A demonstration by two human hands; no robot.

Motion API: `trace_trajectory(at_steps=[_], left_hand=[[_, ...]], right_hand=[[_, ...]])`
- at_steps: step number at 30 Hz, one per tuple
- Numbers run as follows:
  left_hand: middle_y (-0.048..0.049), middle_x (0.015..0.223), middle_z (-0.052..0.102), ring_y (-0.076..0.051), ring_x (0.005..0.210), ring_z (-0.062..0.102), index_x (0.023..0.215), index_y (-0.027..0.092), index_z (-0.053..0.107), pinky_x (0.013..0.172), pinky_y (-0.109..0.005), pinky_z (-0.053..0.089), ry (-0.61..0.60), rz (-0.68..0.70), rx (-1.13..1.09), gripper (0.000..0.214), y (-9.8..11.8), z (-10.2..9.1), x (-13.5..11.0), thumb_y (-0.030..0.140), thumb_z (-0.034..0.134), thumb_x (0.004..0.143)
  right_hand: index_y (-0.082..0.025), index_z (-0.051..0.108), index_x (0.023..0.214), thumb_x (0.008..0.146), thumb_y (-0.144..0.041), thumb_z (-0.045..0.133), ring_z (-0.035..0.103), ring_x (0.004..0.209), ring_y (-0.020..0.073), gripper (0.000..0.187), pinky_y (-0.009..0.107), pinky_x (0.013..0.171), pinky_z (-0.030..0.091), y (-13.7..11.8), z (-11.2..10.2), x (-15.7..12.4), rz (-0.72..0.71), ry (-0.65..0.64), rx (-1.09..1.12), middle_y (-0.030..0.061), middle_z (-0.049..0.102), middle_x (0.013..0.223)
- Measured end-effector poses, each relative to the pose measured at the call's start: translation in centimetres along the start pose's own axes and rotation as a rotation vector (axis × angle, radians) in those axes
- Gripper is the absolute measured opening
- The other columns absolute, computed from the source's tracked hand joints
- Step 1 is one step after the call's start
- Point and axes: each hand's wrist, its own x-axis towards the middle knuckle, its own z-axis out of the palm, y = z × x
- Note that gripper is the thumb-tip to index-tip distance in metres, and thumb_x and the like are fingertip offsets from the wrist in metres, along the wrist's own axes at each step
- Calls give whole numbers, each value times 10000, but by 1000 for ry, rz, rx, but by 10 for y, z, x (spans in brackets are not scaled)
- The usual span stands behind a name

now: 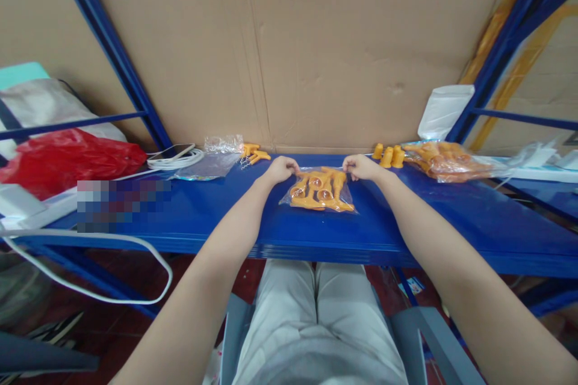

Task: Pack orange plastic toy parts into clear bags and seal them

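A clear plastic bag filled with yellow-orange plastic parts, some with round cup-like openings, lies flat on the blue shelf top in front of me. My left hand pinches the bag's far left corner between thumb and fingers. At the far right corner, my right hand pinches the bag's edge in the same way. Both forearms reach in from the near side. Beyond my left hand lie a few loose yellow-orange handles with corkscrew-like metal spirals. Past my right hand stand several yellow-orange caps.
Flat clear bags and a coiled white cable lie to the left, near a red plastic bag. On the right rests another filled bag beside a white pouch. Cardboard and blue posts stand behind.
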Motion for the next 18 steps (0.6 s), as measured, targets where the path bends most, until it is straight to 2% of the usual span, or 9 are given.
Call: trace_trajectory(at_steps=[5,8,10,13,18], left_hand=[[-30,639,670,-186,710,626,559,194,658,728,-246,464,-9,77,232,195,6,-1,-1,84,510,625],[-67,676,675,-223,776,639,552,195,627,751,-269,453,-6,105,329,166,11,3,-2,180,543,695],[-82,702,677,-241,805,643,549,199,605,760,-276,449,-7,111,361,141,13,6,-2,219,595,688],[-83,723,674,-248,809,642,548,204,576,750,-277,451,-32,72,373,130,15,10,-3,217,657,649],[-78,804,689,-234,836,638,608,194,594,765,-274,470,-73,-6,416,83,15,10,-4,150,610,675]], right_hand=[[-179,558,637,633,55,436,526,487,101,264,186,514,375,-7,-3,0,-39,-10,-325,-48,516,471],[-170,591,659,653,56,450,574,634,131,266,209,599,379,-14,-4,0,-105,-12,-530,6,625,620],[-165,608,684,669,53,464,593,724,148,261,220,642,373,-18,-3,-1,-138,-20,-632,41,673,739],[-163,638,750,693,41,477,605,776,169,266,235,651,361,-25,-2,-4,-130,-51,-739,67,692,814],[-147,679,843,770,-4,483,638,867,210,253,254,671,374,-40,-1,-13,-93,-99,-873,121,707,908]])
